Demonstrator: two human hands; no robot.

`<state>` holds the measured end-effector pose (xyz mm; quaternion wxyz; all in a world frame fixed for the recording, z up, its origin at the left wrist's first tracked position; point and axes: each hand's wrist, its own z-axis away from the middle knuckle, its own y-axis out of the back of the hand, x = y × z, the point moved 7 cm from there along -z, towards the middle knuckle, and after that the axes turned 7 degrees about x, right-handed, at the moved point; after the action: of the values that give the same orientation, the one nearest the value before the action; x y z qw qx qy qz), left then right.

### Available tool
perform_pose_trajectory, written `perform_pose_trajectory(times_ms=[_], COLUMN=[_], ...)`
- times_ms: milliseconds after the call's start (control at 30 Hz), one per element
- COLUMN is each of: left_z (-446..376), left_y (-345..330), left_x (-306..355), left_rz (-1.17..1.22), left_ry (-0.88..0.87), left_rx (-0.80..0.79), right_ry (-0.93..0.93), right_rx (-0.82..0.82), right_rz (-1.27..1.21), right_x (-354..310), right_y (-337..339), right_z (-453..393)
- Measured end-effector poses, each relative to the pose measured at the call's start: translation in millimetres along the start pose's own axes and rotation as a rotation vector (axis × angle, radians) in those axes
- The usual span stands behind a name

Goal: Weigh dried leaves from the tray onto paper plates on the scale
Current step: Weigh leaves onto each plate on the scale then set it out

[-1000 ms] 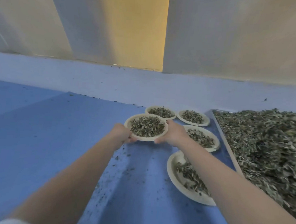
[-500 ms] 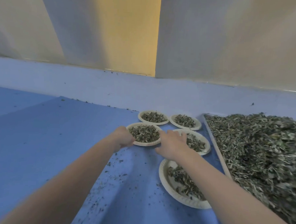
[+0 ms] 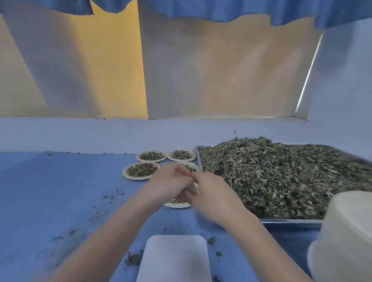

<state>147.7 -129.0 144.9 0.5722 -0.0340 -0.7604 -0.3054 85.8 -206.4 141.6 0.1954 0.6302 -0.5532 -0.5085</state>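
Observation:
A metal tray [image 3: 290,221] on the right holds a big heap of dried leaves [image 3: 286,178]. The white scale [image 3: 174,263] lies near the front edge with nothing on it. My left hand [image 3: 170,183] and my right hand [image 3: 210,194] meet above a paper plate [image 3: 176,205] beside the tray and hide most of it. Their fingers are curled together round a small clump of leaves. A filled plate [image 3: 141,170] stands just left of my hands. Two more filled plates [image 3: 151,156] [image 3: 181,155] sit behind it, and a third [image 3: 191,167] peeks out behind my fingers.
A tall stack of unused paper plates [image 3: 352,235] stands at the right front, close to the tray's corner. Leaf crumbs [image 3: 133,259] lie scattered on the blue table around the scale. A pale wall ledge runs behind the plates.
Both hands let go of the filled plate, now resting on the table at the left, and drew back together over the nearer plate. The camera tilted up and back, bringing the scale and plate stack into view.

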Motion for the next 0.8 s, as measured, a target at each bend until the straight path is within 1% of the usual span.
perform_pose_trajectory(times_ms=[67,167,267,333,433,500,567,667,767,800], left_z=[18.4,37.6,53.8,61.6,66.5,66.5,64.2,57.8,52.1,51.4], left_y=[-26.1,-64.7,-105.0,-136.9,-187.6,-216.2,-236.4,-246.8,-244.6,-244.3], left_x=[24.8,65.2,100.2,118.1,131.2,128.0,119.4,107.7,106.5,108.2], left_rz=[-0.025,0.001,0.047,0.031,-0.194,-0.314,-0.355,-0.349,-0.384,-0.412], left_ry=[-0.079,-0.179,-0.238,-0.276,-0.324,-0.317,-0.280,-0.203,-0.199,-0.209], left_rx=[-0.019,-0.031,-0.052,-0.105,-0.192,-0.246,-0.276,-0.242,-0.176,-0.172], right_ry=[-0.009,-0.001,-0.068,-0.141,-0.250,-0.305,-0.358,-0.464,-0.601,-0.618], right_rx=[0.080,0.202,0.257,0.231,0.139,0.100,0.079,0.089,0.042,0.020], right_rz=[0.117,0.326,0.445,0.475,0.491,0.525,0.564,0.597,0.549,0.521], right_x=[4.5,12.8,35.1,59.8,104.1,135.4,164.6,204.4,237.8,243.8], right_y=[37.8,96.2,149.2,174.0,191.9,197.0,201.2,213.5,224.6,226.3], right_z=[28.8,63.9,91.1,103.8,120.2,127.3,132.9,141.2,147.5,147.5])
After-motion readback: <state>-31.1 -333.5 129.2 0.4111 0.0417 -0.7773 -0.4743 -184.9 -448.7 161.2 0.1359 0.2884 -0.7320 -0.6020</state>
